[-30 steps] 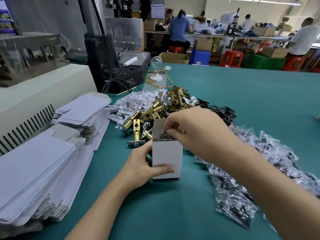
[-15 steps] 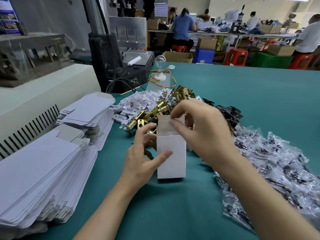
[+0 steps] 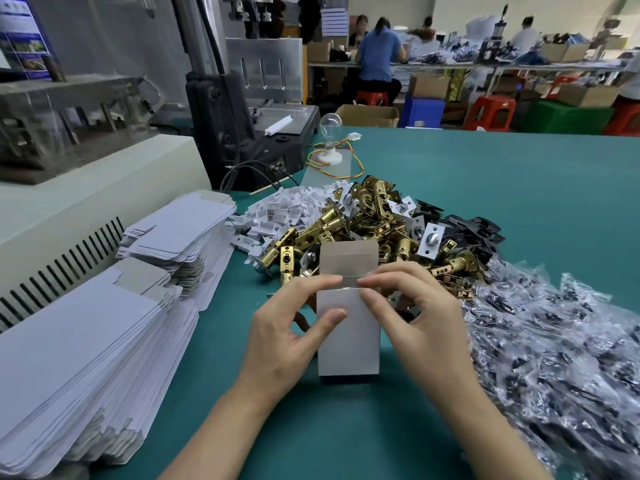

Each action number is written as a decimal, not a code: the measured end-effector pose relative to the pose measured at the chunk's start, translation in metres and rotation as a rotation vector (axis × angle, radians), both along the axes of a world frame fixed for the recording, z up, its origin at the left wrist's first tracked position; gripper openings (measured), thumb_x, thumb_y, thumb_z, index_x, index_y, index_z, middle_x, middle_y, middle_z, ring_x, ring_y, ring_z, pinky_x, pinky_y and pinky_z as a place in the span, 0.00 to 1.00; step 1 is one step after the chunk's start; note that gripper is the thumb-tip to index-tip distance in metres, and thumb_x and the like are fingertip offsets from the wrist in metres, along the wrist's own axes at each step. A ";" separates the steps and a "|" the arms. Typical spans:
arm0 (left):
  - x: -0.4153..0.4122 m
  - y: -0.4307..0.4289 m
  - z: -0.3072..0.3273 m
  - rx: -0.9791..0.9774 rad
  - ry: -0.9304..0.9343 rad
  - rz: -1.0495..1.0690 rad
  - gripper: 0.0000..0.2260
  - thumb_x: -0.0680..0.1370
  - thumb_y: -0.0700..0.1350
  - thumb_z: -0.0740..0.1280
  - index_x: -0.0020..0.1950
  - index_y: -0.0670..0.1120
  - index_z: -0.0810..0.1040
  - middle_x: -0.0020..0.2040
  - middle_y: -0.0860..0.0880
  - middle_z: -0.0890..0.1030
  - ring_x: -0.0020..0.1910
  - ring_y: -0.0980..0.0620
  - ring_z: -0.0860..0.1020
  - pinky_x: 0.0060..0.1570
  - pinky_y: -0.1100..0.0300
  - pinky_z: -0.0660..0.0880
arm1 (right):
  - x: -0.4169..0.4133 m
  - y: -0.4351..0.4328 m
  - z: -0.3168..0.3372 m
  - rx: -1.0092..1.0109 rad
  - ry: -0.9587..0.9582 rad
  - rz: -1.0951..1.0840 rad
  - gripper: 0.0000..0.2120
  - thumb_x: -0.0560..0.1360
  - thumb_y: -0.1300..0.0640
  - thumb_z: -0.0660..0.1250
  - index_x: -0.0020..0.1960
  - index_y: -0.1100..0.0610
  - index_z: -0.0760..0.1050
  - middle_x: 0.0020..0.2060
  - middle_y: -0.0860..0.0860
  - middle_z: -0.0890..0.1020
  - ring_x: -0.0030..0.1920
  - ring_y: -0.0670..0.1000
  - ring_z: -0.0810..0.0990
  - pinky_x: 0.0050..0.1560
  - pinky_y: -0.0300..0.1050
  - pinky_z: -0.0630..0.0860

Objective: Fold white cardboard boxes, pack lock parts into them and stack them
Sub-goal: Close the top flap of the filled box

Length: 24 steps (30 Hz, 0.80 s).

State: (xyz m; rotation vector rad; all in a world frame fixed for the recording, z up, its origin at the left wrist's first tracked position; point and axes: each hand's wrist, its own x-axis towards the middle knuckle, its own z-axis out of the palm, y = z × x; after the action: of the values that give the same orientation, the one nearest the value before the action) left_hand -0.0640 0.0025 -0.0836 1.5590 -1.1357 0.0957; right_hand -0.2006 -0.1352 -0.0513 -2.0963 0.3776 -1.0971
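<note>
A small white cardboard box (image 3: pixel 348 337) stands upright on the green table, its grey top flap (image 3: pixel 348 258) raised. My left hand (image 3: pixel 287 334) holds the box's left side, thumb on its front face and fingertips at the top edge. My right hand (image 3: pixel 412 317) holds the right side, fingers curled over the top edge. Just behind the box lies a heap of brass lock latches (image 3: pixel 349 226). The inside of the box is hidden.
Stacks of flat white box blanks (image 3: pixel 86 344) fill the left. Small white inserts (image 3: pixel 277 213) and black plates (image 3: pixel 464 226) lie by the latches. Clear bags of dark screws (image 3: pixel 554 344) spread on the right. A machine (image 3: pixel 242 109) stands behind, with a bulb (image 3: pixel 329 133).
My right hand came out of the box's mouth and moved to its right top edge. My left hand shifted up, fingers now at the top edge.
</note>
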 end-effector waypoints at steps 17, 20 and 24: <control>-0.004 -0.002 0.014 -0.052 -0.120 0.096 0.12 0.82 0.48 0.66 0.47 0.46 0.86 0.56 0.50 0.77 0.55 0.56 0.78 0.52 0.63 0.75 | -0.004 0.004 -0.002 -0.165 -0.018 0.047 0.07 0.79 0.56 0.70 0.53 0.53 0.86 0.50 0.49 0.79 0.55 0.52 0.80 0.52 0.50 0.78; -0.005 -0.003 0.012 -0.043 -0.103 0.113 0.13 0.82 0.49 0.66 0.44 0.45 0.84 0.56 0.52 0.75 0.54 0.54 0.78 0.48 0.56 0.76 | -0.004 0.006 -0.002 -0.146 0.010 0.052 0.08 0.79 0.51 0.69 0.53 0.52 0.85 0.51 0.48 0.77 0.56 0.51 0.78 0.55 0.48 0.77; -0.006 -0.004 0.012 -0.064 -0.163 0.102 0.10 0.82 0.47 0.67 0.48 0.45 0.85 0.56 0.50 0.74 0.54 0.50 0.78 0.46 0.53 0.77 | 0.001 0.011 0.001 -0.111 0.007 0.055 0.10 0.78 0.47 0.68 0.50 0.52 0.83 0.48 0.47 0.74 0.53 0.49 0.77 0.53 0.44 0.75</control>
State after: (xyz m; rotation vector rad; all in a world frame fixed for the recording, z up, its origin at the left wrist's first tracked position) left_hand -0.0696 -0.0019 -0.0720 1.5735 -1.1673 0.3296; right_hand -0.1992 -0.1240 -0.0498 -2.1949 0.2658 -1.1005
